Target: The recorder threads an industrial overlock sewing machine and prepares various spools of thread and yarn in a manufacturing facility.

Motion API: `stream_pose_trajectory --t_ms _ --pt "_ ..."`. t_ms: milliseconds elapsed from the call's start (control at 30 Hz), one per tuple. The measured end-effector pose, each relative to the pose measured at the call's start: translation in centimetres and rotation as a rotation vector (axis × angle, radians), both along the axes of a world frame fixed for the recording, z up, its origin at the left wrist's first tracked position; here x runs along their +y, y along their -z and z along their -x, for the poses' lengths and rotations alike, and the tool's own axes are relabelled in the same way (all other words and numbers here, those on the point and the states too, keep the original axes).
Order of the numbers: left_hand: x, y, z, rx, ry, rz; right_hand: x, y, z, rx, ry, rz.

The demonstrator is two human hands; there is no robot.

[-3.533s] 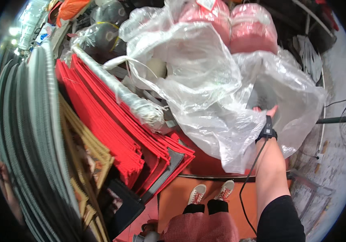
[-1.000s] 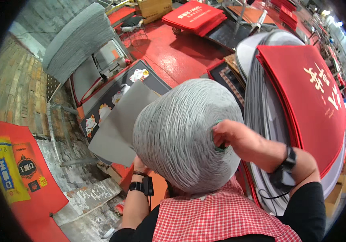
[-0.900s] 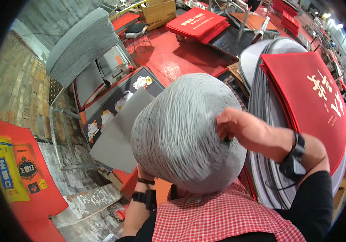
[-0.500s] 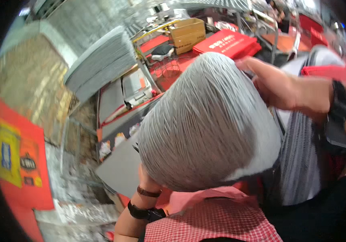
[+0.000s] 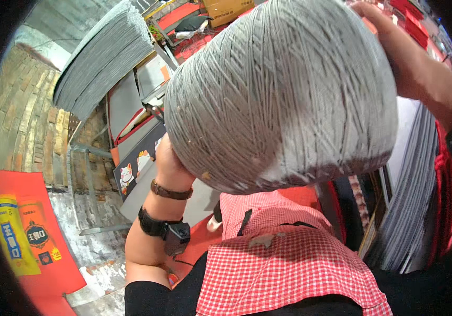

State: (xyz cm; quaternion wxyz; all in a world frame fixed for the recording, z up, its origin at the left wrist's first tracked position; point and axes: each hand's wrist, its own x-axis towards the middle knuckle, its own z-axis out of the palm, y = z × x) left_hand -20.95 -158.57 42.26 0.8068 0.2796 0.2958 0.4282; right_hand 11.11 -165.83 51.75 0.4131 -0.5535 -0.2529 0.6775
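A large cone of grey yarn (image 5: 278, 100) is held up in front of me, tilted, and it fills the upper middle of the view. My left hand (image 5: 172, 164) is closed against its lower left side, the fingers mostly hidden behind the yarn. At the upper right, my right hand (image 5: 386, 34) grips the opposite end, its fingertips partly out of sight behind the cone. Below the cone lies my red-and-white checked apron (image 5: 289, 263).
Left of the cone rises a tall stack of grey sheets (image 5: 107, 58). Below it are a dark board with cartoon cats (image 5: 131, 171) and a metal frame (image 5: 91, 189). A printed red sheet (image 5: 60, 253) hangs at far left. More grey sheets (image 5: 407, 195) stand on the right.
The cone has come higher and nearer in view, and its tilt has changed, with both hands still on it. The view has swung downward, showing more of the apron and my left forearm.
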Motion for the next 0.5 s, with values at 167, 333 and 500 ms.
stream_pose_trajectory --t_ms 167,333,500 --pt "5.2 2.4 3.9 0.045 0.022 -0.015 4.3 -0.2 2.5 0.067 0.107 -0.010" --pt "12.0 5.3 6.6 0.033 0.005 0.045 9.7 5.1 5.9 0.082 0.190 0.009" --pt "17.9 8.9 8.6 0.150 -0.057 -0.095 16.4 11.0 5.7 0.225 0.221 0.118"
